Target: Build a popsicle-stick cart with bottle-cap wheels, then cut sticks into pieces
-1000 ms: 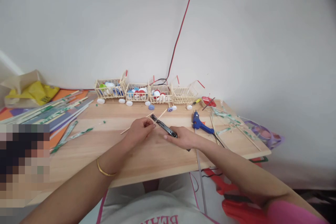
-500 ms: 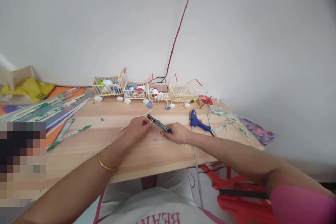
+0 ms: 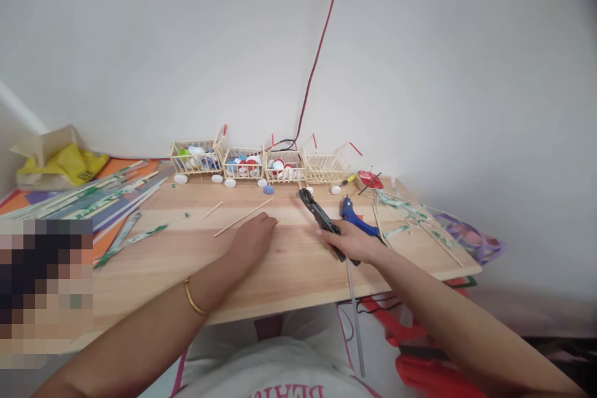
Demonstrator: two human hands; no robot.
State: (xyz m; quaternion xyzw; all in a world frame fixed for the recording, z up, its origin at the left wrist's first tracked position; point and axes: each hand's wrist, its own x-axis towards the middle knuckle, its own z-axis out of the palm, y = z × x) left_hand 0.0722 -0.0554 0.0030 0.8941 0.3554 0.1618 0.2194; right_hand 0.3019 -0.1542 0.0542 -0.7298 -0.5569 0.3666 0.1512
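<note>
My left hand (image 3: 254, 237) is closed low over the table, and the pale tip of a thin wooden stick (image 3: 279, 222) pokes out past its fingertips. Most of that stick is hidden by the fingers. My right hand (image 3: 355, 241) is wrapped around the handles of black pliers (image 3: 319, 214), whose jaws point up and to the left, apart from the left hand. Beyond the left hand lie a longer wooden stick (image 3: 242, 217) and a short cut one (image 3: 212, 209). A blue glue gun (image 3: 357, 217) lies just behind the right hand.
Several small stick-built carts (image 3: 198, 158) stand along the wall, some filled with bottle caps. Wrapped sticks and strips (image 3: 116, 193) lie at the left near a yellow bag (image 3: 74, 168). At the right are a red dish (image 3: 370, 180), torn wrappers (image 3: 396, 200) and a purple object (image 3: 471, 239).
The pliers have moved right, away from the left hand, and their handles have spread. A short stick piece now shows on the table behind the left hand.
</note>
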